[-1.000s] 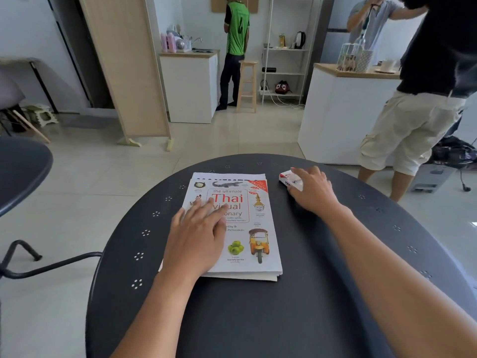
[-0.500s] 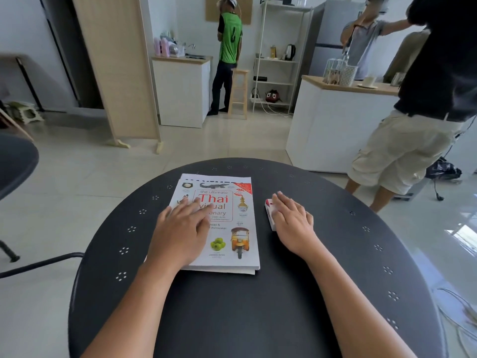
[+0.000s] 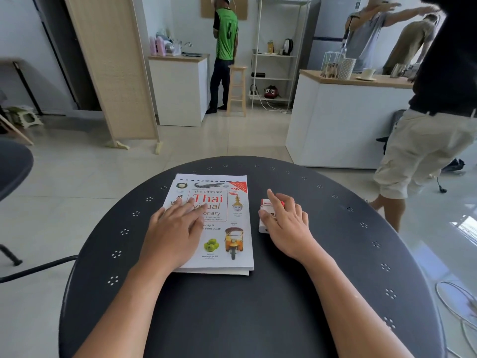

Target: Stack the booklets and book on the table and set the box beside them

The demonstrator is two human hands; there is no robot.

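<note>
**A:** Item one, the largest?

**B:** Table (image 3: 258, 319), round, dark, perforated near the rim; it fills the lower half of the frame.

**A:** Item two?

**B:** Book (image 3: 229, 218), white cover, lying flat left of centre. Long axis runs from the near edge up toward the top of the frame; the title reads upright to the wearer. Booklets (image 3: 240, 273) show only as thin page edges under its near right corner and a strip at the far edge (how many, I cannot tell).

**A:** The hands?

**B:** Left hand (image 3: 173, 233), flat and open, palm down on the left part of the cover, gripping nothing. Right hand (image 3: 286, 226), fingers spread and laid over the box (image 3: 267, 215), thumb against its left side; a light cupping hold, not a closed fist.

**A:** And the box?

**B:** Small, white with red at the far end, on the table just right of the book, a narrow dark gap between them. Its long axis looks roughly parallel to the book's, red end pointing up-frame.

**A:** Handling note for the step?

**B:** Judged as setting the box down beside the stack. Keep the left palm pinning the stack, square the box parallel to the book's right edge, then lift the fingers straight up so it does not skid.
</note>
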